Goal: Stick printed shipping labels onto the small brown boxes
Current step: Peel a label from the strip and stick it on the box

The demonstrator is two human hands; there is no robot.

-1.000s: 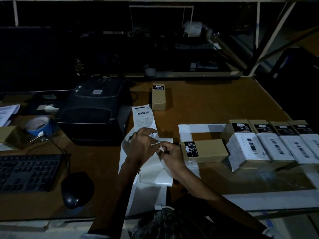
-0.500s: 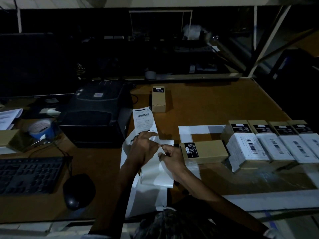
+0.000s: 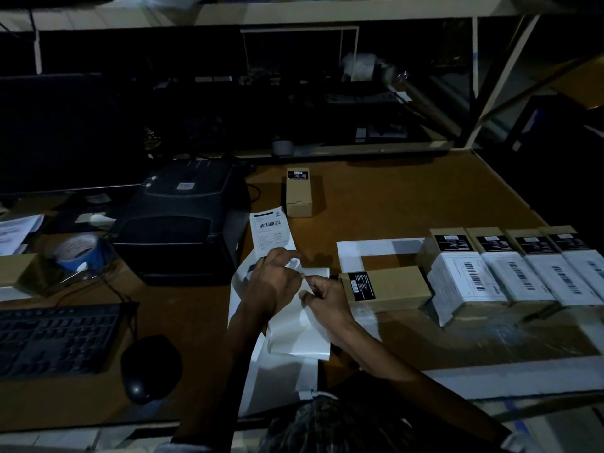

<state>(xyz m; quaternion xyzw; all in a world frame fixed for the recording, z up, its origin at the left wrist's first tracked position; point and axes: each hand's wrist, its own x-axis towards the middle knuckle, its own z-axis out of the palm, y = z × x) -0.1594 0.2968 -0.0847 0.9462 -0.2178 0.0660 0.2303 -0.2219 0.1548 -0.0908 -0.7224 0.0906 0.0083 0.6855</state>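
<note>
We see dim light blurring all print; only barcodes show. Our left hand (image 3: 273,282) and right hand (image 3: 323,297) pinch the label strip (image 3: 295,335) beside the unlabelled brown box (image 3: 385,286).

packing stn | label printer (image 3: 183,220) | labelled boxes (image 3: 510,273) | shelving (image 3: 327,14)

The left hand (image 3: 273,282) and right hand (image 3: 327,300) have drawn slightly closer together on the white strip of label backing paper (image 3: 294,325). The right-hand fingertips (image 3: 310,281) now pinch the paper edge nearer the left hand. Camera view has tilted slightly.
</note>
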